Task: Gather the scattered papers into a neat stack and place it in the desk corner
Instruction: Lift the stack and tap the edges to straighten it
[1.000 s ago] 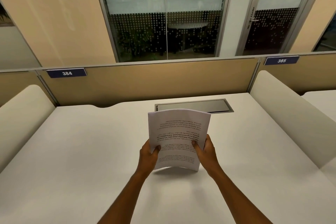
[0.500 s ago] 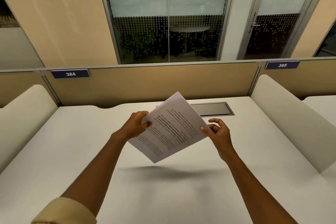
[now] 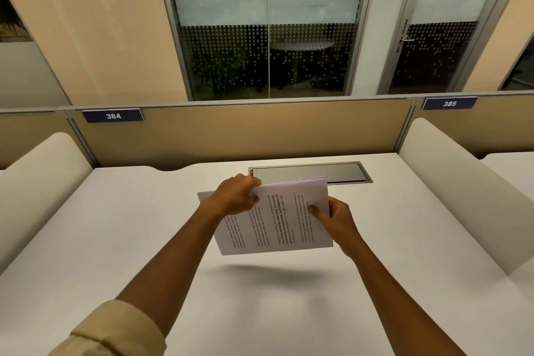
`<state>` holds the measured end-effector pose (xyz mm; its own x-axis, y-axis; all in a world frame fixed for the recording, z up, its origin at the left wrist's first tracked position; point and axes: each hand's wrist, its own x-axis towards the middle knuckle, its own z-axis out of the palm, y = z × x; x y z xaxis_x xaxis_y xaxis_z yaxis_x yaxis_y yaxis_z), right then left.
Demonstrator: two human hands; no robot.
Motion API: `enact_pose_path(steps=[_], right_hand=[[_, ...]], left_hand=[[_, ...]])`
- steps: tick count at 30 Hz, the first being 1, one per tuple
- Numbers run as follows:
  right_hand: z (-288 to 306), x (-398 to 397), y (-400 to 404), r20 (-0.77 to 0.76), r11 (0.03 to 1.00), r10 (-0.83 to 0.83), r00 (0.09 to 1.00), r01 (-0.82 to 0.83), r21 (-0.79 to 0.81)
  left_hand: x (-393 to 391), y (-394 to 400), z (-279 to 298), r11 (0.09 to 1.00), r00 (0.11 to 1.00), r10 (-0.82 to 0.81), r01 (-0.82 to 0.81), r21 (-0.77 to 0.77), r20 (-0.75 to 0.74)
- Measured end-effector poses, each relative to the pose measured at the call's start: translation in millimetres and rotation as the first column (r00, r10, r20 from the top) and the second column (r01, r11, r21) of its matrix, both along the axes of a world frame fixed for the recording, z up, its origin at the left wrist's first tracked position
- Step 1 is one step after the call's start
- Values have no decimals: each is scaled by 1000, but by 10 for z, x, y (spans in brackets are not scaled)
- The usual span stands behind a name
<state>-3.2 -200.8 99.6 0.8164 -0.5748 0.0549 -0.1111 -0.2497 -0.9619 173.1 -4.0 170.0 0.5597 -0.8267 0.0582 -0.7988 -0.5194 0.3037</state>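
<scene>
Hands, left hand [image 3: 235, 196] and right hand [image 3: 336, 222], grip papers [image 3: 277, 218] above white desk [image 3: 115, 240] facing tan partition [image 3: 260, 133].

Papers [image 3: 277, 220]: thin white matt paper, black print. Desk [image 3: 115, 240]: smooth off-white laminate, faint sheen. Cable hatch [image 3: 310, 172], 12 o'clock of papers: brushed grey metal, semi-gloss. Partition [image 3: 260, 133]: tan matt cloth-like panel. Sleeve [image 3: 115, 332], 7 o'clock: beige woven cloth.
</scene>
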Motion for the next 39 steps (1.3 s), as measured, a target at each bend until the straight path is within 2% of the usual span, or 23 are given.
enact_pose_path(steps=[9,12,14,17,21,23,26,28,34,39], right_hand=[[-60,-133,-127,-11,998,-68,998,68,14],[-99,-188,-181,-10,997,-68,998,68,43],[-120,-216,-198,-14,996,-69,998,70,55],[-149,-229,-202,-15,994,-76,997,76,76],[-191,-237,-178,3,988,-81,997,80,134],[-202,-239,-160,17,983,-86,996,82,162],[-215,-242,-141,10,983,-92,996,89,162],[-230,-246,-133,9,982,-92,996,89,166],[-228,-237,-53,28,983,-113,993,107,151],[-244,-227,-8,41,980,-130,991,122,160]], left_hand=[[71,245,-33,996,996,87,-87,-19,24],[150,424,-130,985,985,167,-169,-35,-49],[184,517,-219,975,967,182,-201,-95,-176],[144,619,-389,915,871,180,-319,-248,-457],[-48,742,-704,763,649,-20,-481,-431,-761],[-170,747,-865,667,529,-116,-586,-460,-841],[-315,702,-1048,585,455,-127,-684,-437,-881],[-383,663,-1104,557,463,-78,-714,-424,-883],[-500,515,-1064,490,605,87,-718,-495,-791],[-574,461,-1076,435,635,126,-726,-533,-762]])
